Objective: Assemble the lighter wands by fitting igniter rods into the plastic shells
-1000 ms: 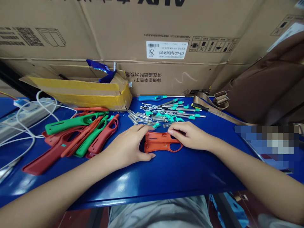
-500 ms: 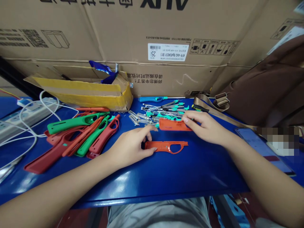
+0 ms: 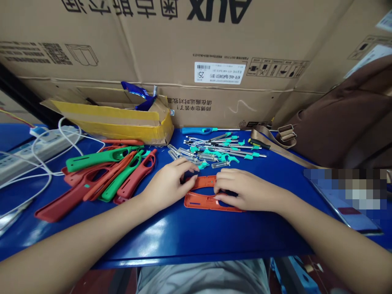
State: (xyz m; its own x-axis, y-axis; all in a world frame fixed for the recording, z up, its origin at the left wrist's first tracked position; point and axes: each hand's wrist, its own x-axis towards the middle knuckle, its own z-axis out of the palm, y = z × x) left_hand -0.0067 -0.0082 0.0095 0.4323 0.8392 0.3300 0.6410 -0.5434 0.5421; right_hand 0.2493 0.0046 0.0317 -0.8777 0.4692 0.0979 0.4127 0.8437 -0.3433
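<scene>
Two orange lighter casing halves lie one behind the other on the blue table, inner sides up. At the left end of the far casing half, my left hand has its thumb and fingers curled around the edge. My right hand covers the right ends of both pieces. Its thumb rests on the near casing half, and its bent fingers reach the far one, hiding part of it. Just beyond my hands are several clear fuel tanks and metal lighter rods with teal triggers and white wires.
Red, green and orange lighter casings are piled at left, beside a white power strip with loose cables. Behind stand a yellow-taped carton and a blue assembled lighter. A screwdriver, strap and phone are at right.
My right hand has lowered the orange casing half it held in the air onto the table, nearer to me. The other half now lies behind it, my left hand still at its end.
</scene>
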